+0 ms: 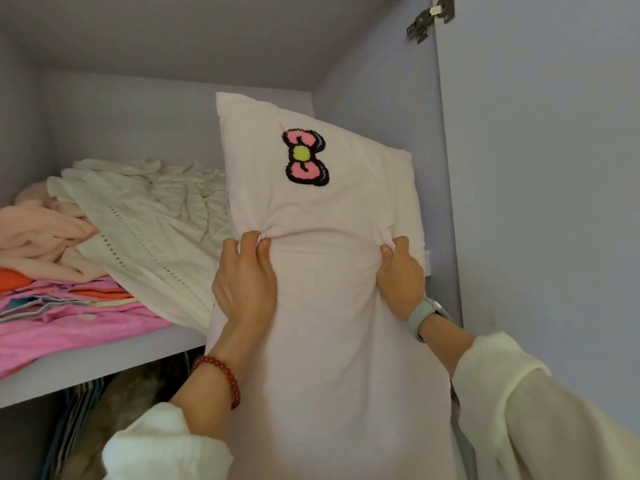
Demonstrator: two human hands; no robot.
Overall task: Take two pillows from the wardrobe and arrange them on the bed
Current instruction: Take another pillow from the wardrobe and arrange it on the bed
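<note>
Below hands (322, 271), pillow (322, 209) cut off

Shelf (104, 358) carries cream eyelet fabric (145, 216), peach blanket (41, 237), pink folded cloth (69, 323); metal hinge (431, 19) upper right.

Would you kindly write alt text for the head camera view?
Both hands, left hand and right hand, grip a pale pink pillow with a bow patch, standing at a wardrobe shelf beside folded linens.
</note>
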